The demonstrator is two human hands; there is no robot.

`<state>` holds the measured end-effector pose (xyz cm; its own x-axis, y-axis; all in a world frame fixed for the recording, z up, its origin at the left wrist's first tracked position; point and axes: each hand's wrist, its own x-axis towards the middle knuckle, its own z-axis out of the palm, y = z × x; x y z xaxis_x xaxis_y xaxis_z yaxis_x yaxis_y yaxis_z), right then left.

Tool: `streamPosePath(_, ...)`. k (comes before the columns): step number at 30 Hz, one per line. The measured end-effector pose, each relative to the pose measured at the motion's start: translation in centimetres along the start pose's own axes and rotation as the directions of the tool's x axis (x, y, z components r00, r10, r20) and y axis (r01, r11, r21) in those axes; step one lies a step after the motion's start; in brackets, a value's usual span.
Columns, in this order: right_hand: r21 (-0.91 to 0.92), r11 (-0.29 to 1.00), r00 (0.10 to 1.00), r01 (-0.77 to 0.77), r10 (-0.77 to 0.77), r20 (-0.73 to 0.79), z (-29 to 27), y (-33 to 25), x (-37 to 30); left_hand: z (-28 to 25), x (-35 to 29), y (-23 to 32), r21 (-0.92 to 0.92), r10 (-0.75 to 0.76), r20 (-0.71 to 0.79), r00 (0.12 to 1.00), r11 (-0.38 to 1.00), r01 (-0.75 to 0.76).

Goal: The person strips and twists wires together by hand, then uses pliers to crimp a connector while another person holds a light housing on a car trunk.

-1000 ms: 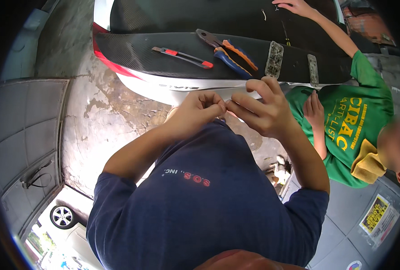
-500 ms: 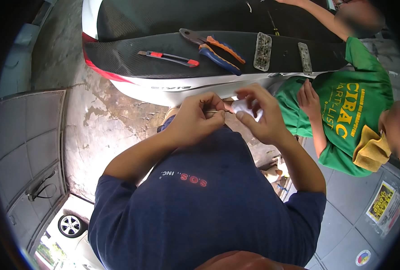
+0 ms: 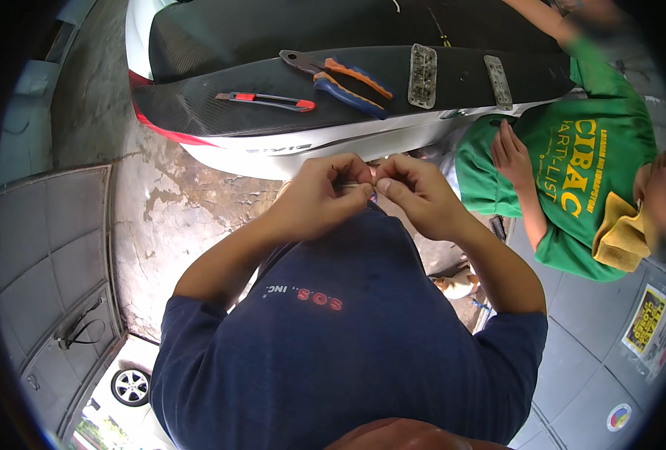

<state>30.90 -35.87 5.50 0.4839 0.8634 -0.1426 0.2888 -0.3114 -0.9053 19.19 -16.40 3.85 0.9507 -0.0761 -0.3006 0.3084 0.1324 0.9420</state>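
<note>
My left hand [image 3: 327,189] is closed in a pinch on a thin pale wire-like strand [image 3: 352,185], in front of my chest. Against its fingertips, my right hand [image 3: 415,193] is closed too, thumb and forefinger pressed together at the strand's end. Fingers hide most of what lies between them, and a bit of blue and red shows just below the fingertips. Beyond my hands is the rear of a white car [image 3: 231,156]. On its black carbon-patterned top lie a red-and-black box cutter [image 3: 267,100] and pliers [image 3: 340,82] with blue and orange handles.
Two clear plastic strips [image 3: 422,76] with dark contents lie right of the pliers, near a thin screwdriver [image 3: 441,30]. A person in a green shirt [image 3: 573,172] is close on my right, one hand [image 3: 510,147] near the car's edge. A cat [image 3: 455,284] is on the floor.
My right hand's fingers were spread apart from the left; now they have closed in a pinch against the left fingertips. The view has shifted slightly, so the car sits higher and further left.
</note>
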Motion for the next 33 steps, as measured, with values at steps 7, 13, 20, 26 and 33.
streamPosePath(7,-0.062,0.990,0.990,-0.130,0.126,-0.065,-0.7,-1.8,-0.4,-0.3,0.6,-0.3,-0.214,0.019,0.019,1.000,0.977,-0.015)
streamPosePath(13,0.019,0.993,0.989,-0.116,0.117,-0.092,0.3,-0.3,-0.7,-0.1,0.7,-1.4,-0.240,0.042,0.055,0.998,0.970,-0.028)
streamPosePath(20,0.225,0.968,0.985,-0.113,0.138,-0.099,1.1,0.3,-0.8,-0.1,0.6,-1.5,-0.323,0.003,0.120,0.993,0.946,0.036)
streamPosePath(26,0.327,0.940,0.985,-0.091,0.134,-0.110,1.4,1.2,-0.9,0.2,0.6,-1.0,-0.372,0.031,0.114,0.993,0.928,0.014)
streamPosePath(33,0.394,0.889,0.970,-0.232,0.244,0.022,-0.5,-0.4,-0.4,0.1,0.4,-0.2,-0.108,0.093,0.030,0.995,0.990,-0.089)
